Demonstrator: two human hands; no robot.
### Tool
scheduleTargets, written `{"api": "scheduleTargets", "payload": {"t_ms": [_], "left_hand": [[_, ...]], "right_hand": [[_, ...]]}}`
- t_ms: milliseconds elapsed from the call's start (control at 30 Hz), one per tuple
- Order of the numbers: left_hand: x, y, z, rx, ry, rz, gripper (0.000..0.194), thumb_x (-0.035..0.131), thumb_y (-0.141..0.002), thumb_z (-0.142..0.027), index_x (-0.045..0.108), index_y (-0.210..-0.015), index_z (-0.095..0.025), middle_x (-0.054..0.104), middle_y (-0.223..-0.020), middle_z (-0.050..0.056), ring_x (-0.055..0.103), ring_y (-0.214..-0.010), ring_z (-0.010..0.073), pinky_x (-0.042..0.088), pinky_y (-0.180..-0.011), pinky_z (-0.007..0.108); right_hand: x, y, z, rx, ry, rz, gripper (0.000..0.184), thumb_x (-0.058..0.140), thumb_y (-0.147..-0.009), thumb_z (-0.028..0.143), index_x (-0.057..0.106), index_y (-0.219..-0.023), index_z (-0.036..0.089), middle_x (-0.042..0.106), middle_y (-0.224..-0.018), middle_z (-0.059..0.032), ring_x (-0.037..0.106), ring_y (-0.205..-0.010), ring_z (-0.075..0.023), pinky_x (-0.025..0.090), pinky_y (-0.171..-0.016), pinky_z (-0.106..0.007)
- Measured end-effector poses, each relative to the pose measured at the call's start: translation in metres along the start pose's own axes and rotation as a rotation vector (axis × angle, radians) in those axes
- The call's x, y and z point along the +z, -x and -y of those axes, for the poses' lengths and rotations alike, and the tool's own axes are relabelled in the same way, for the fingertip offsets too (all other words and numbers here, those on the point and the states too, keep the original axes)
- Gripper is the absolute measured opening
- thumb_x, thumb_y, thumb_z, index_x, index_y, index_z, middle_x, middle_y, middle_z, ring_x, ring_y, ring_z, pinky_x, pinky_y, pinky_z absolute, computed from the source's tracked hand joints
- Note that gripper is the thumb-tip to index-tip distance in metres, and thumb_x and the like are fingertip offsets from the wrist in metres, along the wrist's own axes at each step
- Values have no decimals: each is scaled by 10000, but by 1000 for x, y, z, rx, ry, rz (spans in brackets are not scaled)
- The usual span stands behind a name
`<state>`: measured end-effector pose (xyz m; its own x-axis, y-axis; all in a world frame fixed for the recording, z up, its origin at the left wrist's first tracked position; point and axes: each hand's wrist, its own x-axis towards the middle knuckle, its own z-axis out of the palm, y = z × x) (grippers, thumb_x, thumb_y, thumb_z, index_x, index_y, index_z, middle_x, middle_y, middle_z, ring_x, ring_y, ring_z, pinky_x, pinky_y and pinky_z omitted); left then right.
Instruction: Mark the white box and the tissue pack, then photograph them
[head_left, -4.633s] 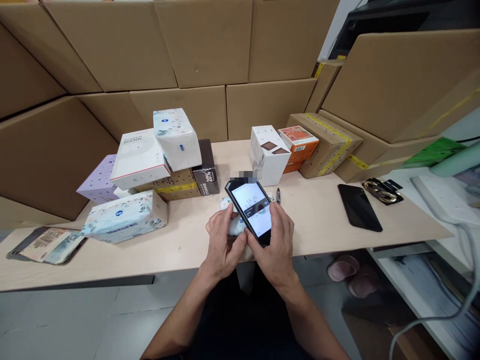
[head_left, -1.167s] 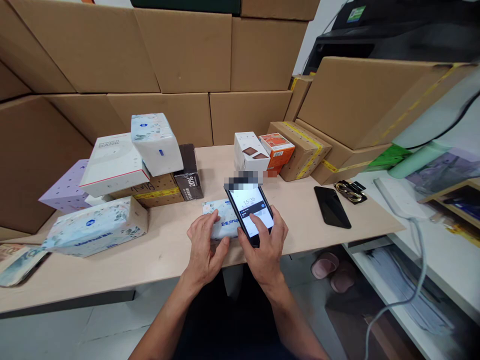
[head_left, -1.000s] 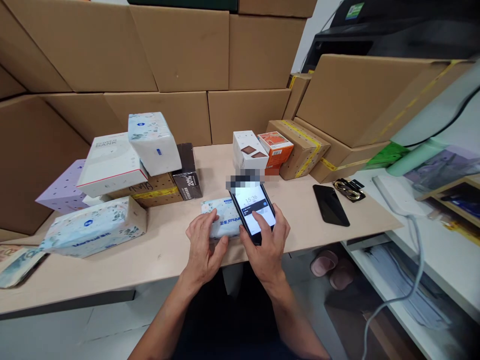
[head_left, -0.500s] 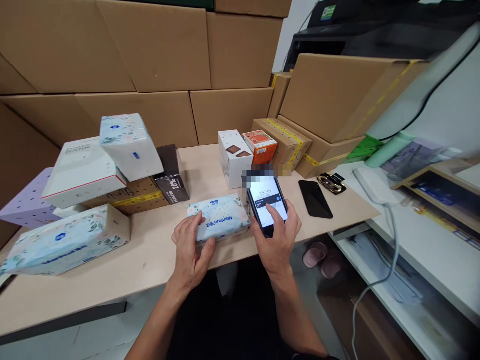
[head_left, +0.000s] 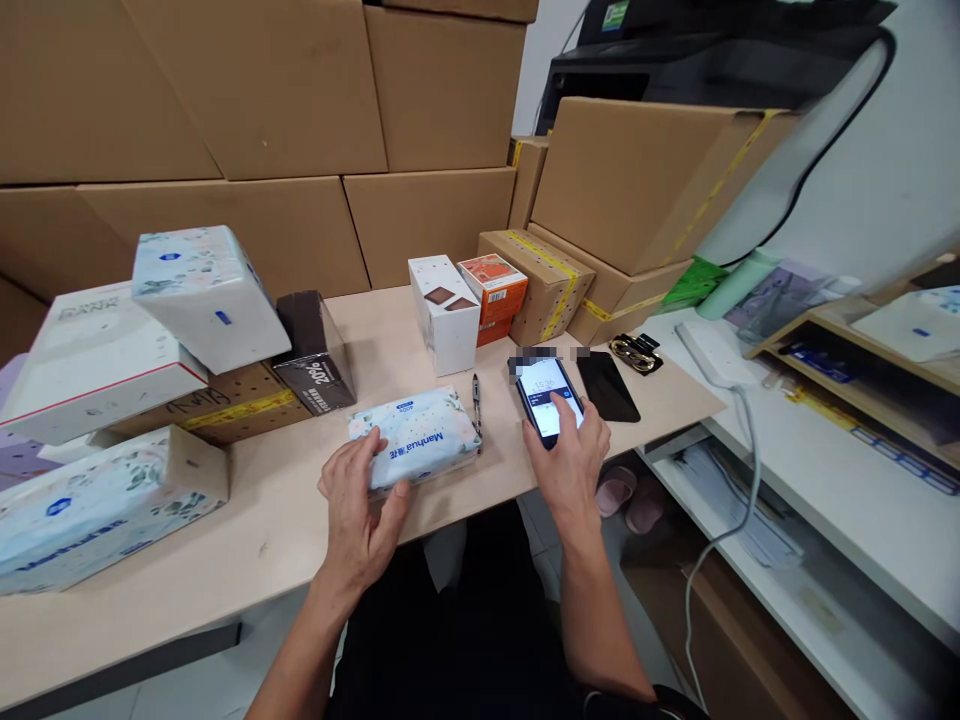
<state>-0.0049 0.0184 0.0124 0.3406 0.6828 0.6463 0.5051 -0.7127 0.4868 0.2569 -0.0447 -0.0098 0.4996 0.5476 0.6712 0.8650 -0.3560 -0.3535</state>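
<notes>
My right hand [head_left: 572, 461] holds a black phone [head_left: 547, 398] with a lit screen low over the desk's right part, thumb resting on the screen. My left hand [head_left: 358, 501] grips the near left end of a small pale-blue tissue pack [head_left: 415, 436] that lies flat on the wooden desk [head_left: 300, 500]. A black pen [head_left: 476, 398] lies just right of the pack. A second dark phone [head_left: 607, 385] rests face down on the desk beside the held phone.
Stacked boxes and tissue packs [head_left: 196, 295] crowd the desk's left. A white box [head_left: 443, 312] and orange box [head_left: 492, 293] stand at the back. Cardboard cartons [head_left: 645, 185] wall the rear and right. A gold clip [head_left: 636, 352] and a white power strip [head_left: 716, 353] lie right.
My right hand has carried the lit phone rightward and down toward the dark phone. The tissue pack is now fully uncovered, and the pen beside it shows. The view has swung right.
</notes>
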Motion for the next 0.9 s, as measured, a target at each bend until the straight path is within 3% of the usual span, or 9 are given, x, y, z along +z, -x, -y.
{"api": "scheduleTargets", "payload": {"t_ms": [300, 367, 467, 533, 567, 633, 700, 833, 900], "left_hand": [[0, 0, -1, 42, 39, 5, 601, 537, -957, -310, 340, -1519, -230, 579, -1254, 132, 479, -1229, 297, 372, -1058, 499], [-1, 0, -1, 52, 54, 2, 608, 542, -955, -291, 332, -1522, -218, 574, -1256, 136, 470, -1234, 296, 379, -1062, 497], [-2, 1, -1, 50, 84, -1, 611, 544, -955, -268, 325, -1522, -210, 570, -1264, 140, 458, -1250, 294, 379, -1075, 503], [-2, 2, -1, 31, 102, -10, 600, 544, -958, -257, 331, -1518, -221, 576, -1257, 133, 461, -1250, 286, 389, -1075, 501], [-2, 3, 0, 13, 111, -17, 591, 543, -960, -255, 338, -1514, -229, 581, -1248, 127, 464, -1249, 282, 398, -1071, 497], [-1, 5, 1, -34, 136, -36, 566, 537, -967, -260, 357, -1503, -241, 587, -1232, 118, 475, -1242, 274, 420, -1059, 491], [-1, 7, 3, -83, 165, -57, 536, 528, -974, -275, 380, -1488, -246, 589, -1221, 113, 494, -1227, 267, 440, -1048, 486], [-1, 10, 5, -146, 199, -94, 478, 515, -981, -302, 431, -1447, -240, 607, -1193, 104, 519, -1205, 257, 455, -1048, 486], [-1, 11, 6, -160, 206, -104, 456, 520, -978, -309, 456, -1424, -238, 618, -1174, 99, 521, -1204, 257, 452, -1054, 492]], "right_hand": [[19, -2, -8, 86, 19, 122, 521, 582, -896, 435, 570, -1334, 152, 519, -1252, -217, 496, -1127, -343, 408, -961, -621], [17, -3, -6, 93, 39, 149, 550, 564, -908, 482, 560, -1341, 144, 511, -1287, -237, 484, -1174, -373, 382, -968, -667], [3, -8, 5, 80, 25, 164, 620, 531, -921, 566, 535, -1376, 146, 415, -1443, -275, 356, -1343, -451, 303, -997, -754], [-10, -15, 17, 24, -125, 224, 636, 532, -929, 569, 494, -1428, 178, 373, -1519, -248, 315, -1409, -424, 327, -1050, -700], [-16, -19, 24, -28, -247, 302, 645, 551, -927, 555, 457, -1463, 211, 381, -1534, -219, 363, -1402, -381, 379, -1060, -634], [-22, -28, 38, -160, -479, 529, 739, 639, -883, 530, 363, -1525, 291, 364, -1577, -165, 492, -1332, -301, 487, -1011, -499], [-22, -37, 49, -301, -591, 723, 910, 745, -798, 506, 283, -1561, 326, 297, -1626, -142, 503, -1350, -275, 530, -973, -425], [-8, -50, 61, -513, -594, 853, 1117, 840, -692, 432, 200, -1593, 264, 290, -1635, -147, 296, -1511, -266, 441, -1116, -425], [-5, -51, 64, -523, -634, 878, 1088, 827, -711, 366, 199, -1591, 254, 327, -1617, -136, 330, -1493, -248, 432, -1129, -416]]}}
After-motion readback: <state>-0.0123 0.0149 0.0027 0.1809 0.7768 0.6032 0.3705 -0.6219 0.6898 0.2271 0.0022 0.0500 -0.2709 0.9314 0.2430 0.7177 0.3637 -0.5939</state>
